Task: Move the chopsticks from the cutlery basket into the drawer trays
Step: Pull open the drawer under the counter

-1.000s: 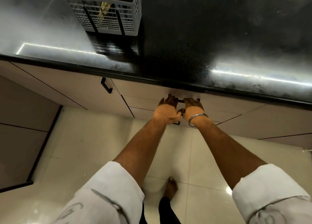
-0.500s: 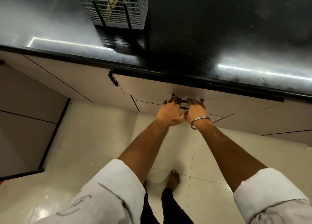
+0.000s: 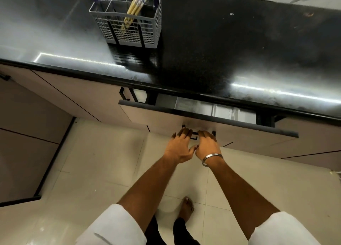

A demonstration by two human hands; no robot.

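A grey mesh cutlery basket [image 3: 127,32] stands on the black countertop at the upper left. Several pale chopsticks [image 3: 134,6] with blue-patterned tops lean in one of its compartments. Below the counter edge a beige drawer [image 3: 166,120] is pulled partly out, and a strip of its grey inner trays [image 3: 201,108] shows. My left hand [image 3: 180,147] and my right hand [image 3: 207,146], with a metal bangle on the wrist, both grip the drawer's black handle [image 3: 194,135], side by side. Most of the tray interior is hidden under the counter.
The glossy black countertop [image 3: 239,51] runs across the top. A second black cabinet handle [image 3: 123,94] sits left of the drawer. Beige cabinet fronts line the left wall. Light floor tiles lie below, with my bare foot [image 3: 187,207] under my arms.
The drawer has slid out from shut to partly open, pulled by both hands. The view has shifted so that more of the basket and the chopsticks shows.
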